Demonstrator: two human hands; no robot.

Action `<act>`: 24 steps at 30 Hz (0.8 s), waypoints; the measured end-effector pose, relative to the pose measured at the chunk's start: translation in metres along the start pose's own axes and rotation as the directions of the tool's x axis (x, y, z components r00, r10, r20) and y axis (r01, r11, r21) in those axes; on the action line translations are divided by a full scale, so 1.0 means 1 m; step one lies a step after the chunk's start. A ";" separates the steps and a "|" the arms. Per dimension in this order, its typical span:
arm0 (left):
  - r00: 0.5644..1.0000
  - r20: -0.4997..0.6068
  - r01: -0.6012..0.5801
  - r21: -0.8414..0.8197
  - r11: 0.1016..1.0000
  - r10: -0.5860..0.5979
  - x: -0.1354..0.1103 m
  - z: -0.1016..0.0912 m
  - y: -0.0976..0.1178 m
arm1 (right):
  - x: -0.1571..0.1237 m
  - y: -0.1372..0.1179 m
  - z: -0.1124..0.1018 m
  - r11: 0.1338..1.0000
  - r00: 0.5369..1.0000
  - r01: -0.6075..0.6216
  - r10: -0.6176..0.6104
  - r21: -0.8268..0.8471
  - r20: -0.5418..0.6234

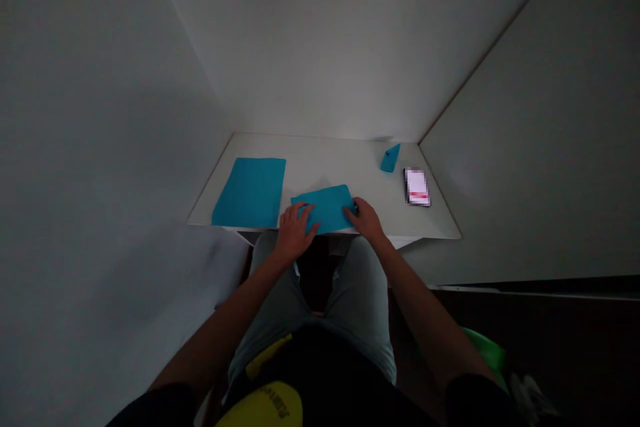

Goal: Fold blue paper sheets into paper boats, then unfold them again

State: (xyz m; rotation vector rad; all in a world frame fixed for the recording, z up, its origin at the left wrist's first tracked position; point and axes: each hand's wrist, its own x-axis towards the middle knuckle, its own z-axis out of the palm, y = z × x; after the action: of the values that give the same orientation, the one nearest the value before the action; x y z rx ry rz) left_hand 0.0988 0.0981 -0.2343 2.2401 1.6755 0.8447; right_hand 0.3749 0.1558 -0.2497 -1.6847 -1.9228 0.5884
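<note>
A blue sheet of paper (330,205), apparently folded, lies near the front edge of the white table, between my hands. My left hand (295,230) rests on its left end, fingers and thumb spread apart on the upper face. At the right edge, my right hand (368,220) grips the paper, thumb on top and the other fingers partly hidden at the side. Left of my left hand lies a larger flat blue sheet (253,193). A small folded blue paper piece (391,158) stands toward the back right.
A phone (417,187) with a lit, blurred screen lies at the right of the white table (320,147). Walls (320,67) close in the table's back and both sides. Below right, a green object (484,349) is on the dark floor. My legs are under the front edge.
</note>
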 end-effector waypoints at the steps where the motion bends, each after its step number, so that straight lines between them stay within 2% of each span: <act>1: 0.998 0.067 -0.022 0.024 0.999 0.020 0.001 0.006 0.002 | -0.001 -0.003 0.001 0.999 0.998 0.001 -0.003 -0.035 -0.056; 3: 0.984 0.172 -0.054 0.064 0.996 0.043 0.005 0.017 0.002 | -0.007 -0.010 0.004 0.991 0.988 0.050 -0.068 -0.126 -0.139; 4: 0.977 0.206 -0.073 0.080 0.994 0.055 0.008 0.021 -0.001 | -0.010 -0.013 0.005 0.979 0.982 0.104 -0.129 -0.174 -0.140; 7: 0.948 0.289 -0.169 0.099 0.981 0.134 0.022 0.024 -0.016 | -0.017 -0.019 0.012 0.922 0.956 0.290 -0.293 -0.257 0.027; 10: 0.913 0.362 -0.247 0.117 0.962 0.190 0.038 0.020 -0.034 | -0.020 -0.019 0.017 0.888 0.937 0.345 -0.306 -0.304 0.168; 12: 0.917 0.359 -0.240 0.153 0.959 0.172 0.048 0.016 -0.043 | -0.023 -0.016 0.018 0.879 0.937 0.342 -0.294 -0.331 0.189; 17: 0.971 0.234 -0.087 0.198 0.976 0.040 0.058 0.014 -0.049 | -0.037 -0.002 0.012 0.847 0.925 0.376 -0.323 -0.376 0.199; 24: 0.972 0.214 -0.132 0.152 0.979 0.098 0.056 0.014 -0.044 | -0.039 0.018 0.004 0.833 0.897 0.439 -0.383 -0.336 0.223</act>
State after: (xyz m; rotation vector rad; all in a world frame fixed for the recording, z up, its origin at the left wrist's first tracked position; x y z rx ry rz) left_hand 0.0811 0.1669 -0.2499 2.4601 1.5849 0.4910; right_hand 0.3899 0.1194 -0.2673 -1.3840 -2.5439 0.1777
